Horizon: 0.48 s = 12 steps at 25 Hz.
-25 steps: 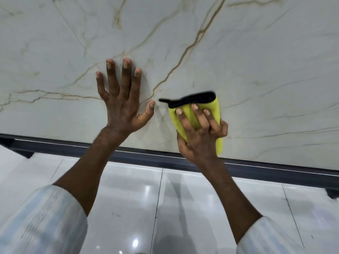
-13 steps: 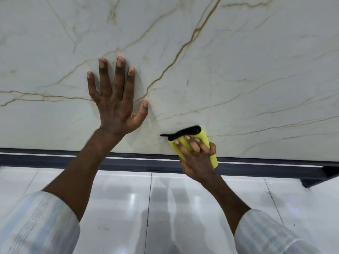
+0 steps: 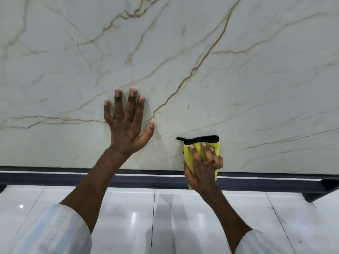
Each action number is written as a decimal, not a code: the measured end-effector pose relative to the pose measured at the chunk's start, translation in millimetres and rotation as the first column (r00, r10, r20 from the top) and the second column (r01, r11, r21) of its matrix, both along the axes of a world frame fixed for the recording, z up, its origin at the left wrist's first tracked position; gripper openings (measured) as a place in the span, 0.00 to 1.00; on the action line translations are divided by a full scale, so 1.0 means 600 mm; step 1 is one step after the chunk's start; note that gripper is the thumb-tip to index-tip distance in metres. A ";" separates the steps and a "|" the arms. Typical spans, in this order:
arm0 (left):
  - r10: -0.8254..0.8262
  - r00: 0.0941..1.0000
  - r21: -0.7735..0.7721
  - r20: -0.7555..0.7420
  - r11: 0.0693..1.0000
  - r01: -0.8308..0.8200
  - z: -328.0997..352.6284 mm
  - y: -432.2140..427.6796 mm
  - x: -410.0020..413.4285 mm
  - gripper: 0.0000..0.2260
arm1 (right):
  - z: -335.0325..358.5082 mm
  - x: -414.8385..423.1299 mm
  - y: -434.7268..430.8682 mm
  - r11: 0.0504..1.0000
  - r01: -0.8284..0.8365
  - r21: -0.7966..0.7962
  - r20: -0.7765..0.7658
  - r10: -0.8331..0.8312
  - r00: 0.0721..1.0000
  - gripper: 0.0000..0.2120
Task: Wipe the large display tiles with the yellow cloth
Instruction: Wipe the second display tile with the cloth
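A large white display tile (image 3: 238,92) with thin gold veins stands upright and fills the upper part of the view. My left hand (image 3: 126,123) lies flat against it with fingers spread, holding nothing. To its right, my right hand (image 3: 202,166) presses a folded yellow cloth (image 3: 216,149) with a black top edge against the tile's lower part, just above the tile's bottom edge. The fingers cover most of the cloth.
A dark metal rail (image 3: 55,177) runs along the tile's bottom edge, with a bracket foot (image 3: 319,194) at the right. Below it lies a glossy white tiled floor (image 3: 128,220) with ceiling-light reflections. Pale striped sleeves show at the bottom corners.
My right hand slid the cloth down the tile from beside my left thumb to the tile's lower edge. My left hand stayed flat on the tile.
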<state>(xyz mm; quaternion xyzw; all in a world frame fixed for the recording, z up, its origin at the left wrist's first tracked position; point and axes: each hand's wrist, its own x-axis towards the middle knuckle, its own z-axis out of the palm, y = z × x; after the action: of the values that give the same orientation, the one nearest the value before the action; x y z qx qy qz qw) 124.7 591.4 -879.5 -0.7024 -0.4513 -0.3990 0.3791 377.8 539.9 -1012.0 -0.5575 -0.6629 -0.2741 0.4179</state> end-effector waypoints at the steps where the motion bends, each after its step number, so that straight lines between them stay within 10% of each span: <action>1: 0.007 1.000 -0.015 -0.010 1.000 -0.007 0.000 -0.003 -0.002 0.37 | 0.048 -0.011 0.006 0.999 -0.021 0.031 -0.027 0.022 0.999 0.44; 8: 0.027 0.998 -0.130 -0.057 0.991 -0.035 0.014 -0.033 0.001 0.38 | 0.482 -0.039 0.050 0.893 -0.134 0.430 -0.134 0.210 0.969 0.33; 12: 0.015 0.997 0.029 -0.072 1.000 -0.012 0.140 -0.052 0.006 0.33 | 0.435 -0.013 0.055 0.911 -0.059 0.409 -0.036 0.080 0.996 0.34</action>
<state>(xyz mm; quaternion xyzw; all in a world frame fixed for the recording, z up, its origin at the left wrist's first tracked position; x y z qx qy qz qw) 128.2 560.0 -795.7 -0.7078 -0.4363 -0.3772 0.4078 370.1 572.8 -751.1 -0.4413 -0.5995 -0.3764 0.5515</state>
